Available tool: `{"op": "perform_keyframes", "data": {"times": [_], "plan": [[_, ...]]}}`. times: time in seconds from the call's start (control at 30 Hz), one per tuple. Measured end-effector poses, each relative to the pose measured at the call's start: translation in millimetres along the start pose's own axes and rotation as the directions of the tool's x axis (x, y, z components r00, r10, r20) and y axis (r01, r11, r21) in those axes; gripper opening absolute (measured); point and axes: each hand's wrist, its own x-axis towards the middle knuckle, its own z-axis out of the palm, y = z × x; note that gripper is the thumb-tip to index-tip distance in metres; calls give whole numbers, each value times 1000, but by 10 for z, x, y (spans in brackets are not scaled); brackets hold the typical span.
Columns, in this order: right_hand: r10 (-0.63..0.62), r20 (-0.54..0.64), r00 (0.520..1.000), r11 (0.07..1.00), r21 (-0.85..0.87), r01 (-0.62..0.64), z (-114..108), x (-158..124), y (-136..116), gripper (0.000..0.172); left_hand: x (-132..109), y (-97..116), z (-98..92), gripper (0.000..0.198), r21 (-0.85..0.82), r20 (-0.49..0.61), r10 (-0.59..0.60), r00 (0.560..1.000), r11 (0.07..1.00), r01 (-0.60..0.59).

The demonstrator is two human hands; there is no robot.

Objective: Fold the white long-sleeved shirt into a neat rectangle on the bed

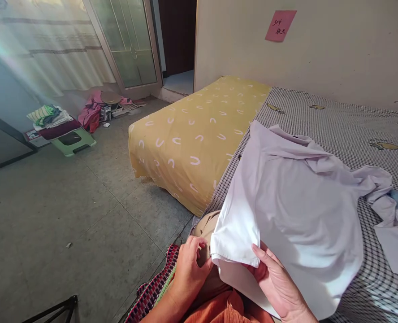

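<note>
A white shirt (296,211) lies spread over the checked bed sheet (347,121), its near part lifted toward me. My left hand (188,269) curls at the shirt's lower left corner, fingers closed on the hem edge. My right hand (278,285) grips the folded hem from below, thumb on top of the cloth. Under my hands lie a tan garment (204,226), an orange cloth (226,309) and a knitted red-and-black piece (155,287).
A yellow-sheeted mattress (192,134) adjoins the checked bed on the left. On the grey floor stand a green stool (73,141) with folded clothes and a pink pile (91,114) by the glass door. A pink note (280,25) hangs on the wall.
</note>
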Motion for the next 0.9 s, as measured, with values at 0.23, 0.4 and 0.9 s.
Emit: {"op": "perform_keyframes", "data": {"times": [0.23, 0.4, 0.9], "plan": [[-42, 27, 999, 999, -28, 43, 4, 13, -1, 72, 109, -15, 122, 16, 99, -48, 2, 999, 995, 3], [22, 17, 1000, 1000, -20, -22, -53, 21, 10, 76, 41, -37, 85, 17, 225, -147, 196, 969, 961, -160], [15, 109, 994, 983, -183, 6, -131, 14, 115, 48, -1, -157, -5, 18, 294, -216, 240, 946, 940, -172]]}}
